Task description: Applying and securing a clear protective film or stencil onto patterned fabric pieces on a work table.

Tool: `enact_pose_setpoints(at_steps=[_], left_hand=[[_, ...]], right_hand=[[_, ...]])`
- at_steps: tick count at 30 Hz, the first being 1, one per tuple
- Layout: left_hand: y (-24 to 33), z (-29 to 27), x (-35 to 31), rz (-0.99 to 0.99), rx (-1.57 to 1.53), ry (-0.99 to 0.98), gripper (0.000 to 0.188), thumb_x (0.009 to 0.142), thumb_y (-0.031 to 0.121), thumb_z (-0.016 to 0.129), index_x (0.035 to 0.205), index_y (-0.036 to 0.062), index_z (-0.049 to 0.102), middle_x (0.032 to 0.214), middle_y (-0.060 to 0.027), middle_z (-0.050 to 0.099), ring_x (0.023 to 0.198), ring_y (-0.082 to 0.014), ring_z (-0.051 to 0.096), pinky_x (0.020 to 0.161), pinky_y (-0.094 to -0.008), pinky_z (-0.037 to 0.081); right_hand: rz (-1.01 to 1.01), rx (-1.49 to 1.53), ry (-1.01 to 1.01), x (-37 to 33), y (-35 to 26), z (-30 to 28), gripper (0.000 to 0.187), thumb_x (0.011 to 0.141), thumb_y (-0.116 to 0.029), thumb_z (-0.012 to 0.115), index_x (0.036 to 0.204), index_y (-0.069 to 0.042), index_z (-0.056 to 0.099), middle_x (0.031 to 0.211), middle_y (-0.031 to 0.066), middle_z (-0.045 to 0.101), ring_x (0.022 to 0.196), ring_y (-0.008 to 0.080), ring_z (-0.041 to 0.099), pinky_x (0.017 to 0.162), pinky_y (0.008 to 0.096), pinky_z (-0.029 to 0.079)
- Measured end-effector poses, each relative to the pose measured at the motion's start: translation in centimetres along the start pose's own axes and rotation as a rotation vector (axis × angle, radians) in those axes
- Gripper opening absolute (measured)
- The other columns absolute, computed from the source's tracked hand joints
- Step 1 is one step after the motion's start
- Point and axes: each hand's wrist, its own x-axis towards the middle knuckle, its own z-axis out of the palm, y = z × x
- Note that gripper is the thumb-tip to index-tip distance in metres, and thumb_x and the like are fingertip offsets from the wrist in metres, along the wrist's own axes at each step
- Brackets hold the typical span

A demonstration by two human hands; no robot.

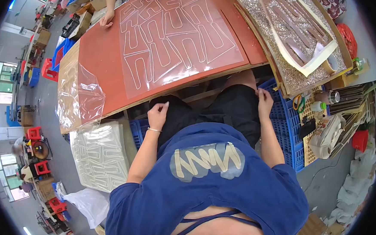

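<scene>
My left hand is over my left thigh beside the table's near edge, fingers curled and thumb close to the index finger; nothing shows between them. My right hand is at the outer side of my right thigh. Its fingers are bent together at the edge of my black shorts, and what they may pinch is hidden. Ahead, on the red-brown tabletop, lies a clear plastic sheet with pale U-shaped outlines. Neither hand touches this sheet.
Another person's hand rests at the table's far left. Glitter sheets and a tape roll lie at right. Scissors and a green-capped bottle sit beside a blue crate. Outlined sheets are stacked at left.
</scene>
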Motion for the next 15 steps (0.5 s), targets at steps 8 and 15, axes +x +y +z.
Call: enact_pose_setpoints(at_steps=[8, 15], left_hand=[[8.3, -3.5, 0.3, 0.292, -0.258, -0.088, 0.013, 0.083, 0.012, 0.068, 0.081, -0.0008, 0.067, 0.072, -0.0084, 0.068, 0.064, -0.0101, 0.062, 0.062, -0.0226, 0.049], [7.3, -5.8, 8.7, 0.326, -0.150, 0.205, 0.021, 0.081, 0.007, 0.064, 0.099, -0.0023, 0.061, 0.106, -0.0173, 0.061, 0.098, -0.0322, 0.059, 0.086, -0.0372, 0.047]], right_hand=[[-1.007, -0.246, -0.138, -0.1, -18.2, 1.3, 0.014, 0.081, 0.003, 0.061, 0.095, 0.002, 0.062, 0.093, 0.0157, 0.062, 0.088, 0.0266, 0.062, 0.077, 0.0318, 0.050], [-0.983, -0.581, 0.639, 7.2, -23.2, -0.8, 0.078, 0.078, -0.008, 0.070, 0.139, 0.004, 0.022, 0.143, 0.0224, 0.024, 0.131, 0.0363, 0.028, 0.109, 0.0414, 0.025]])
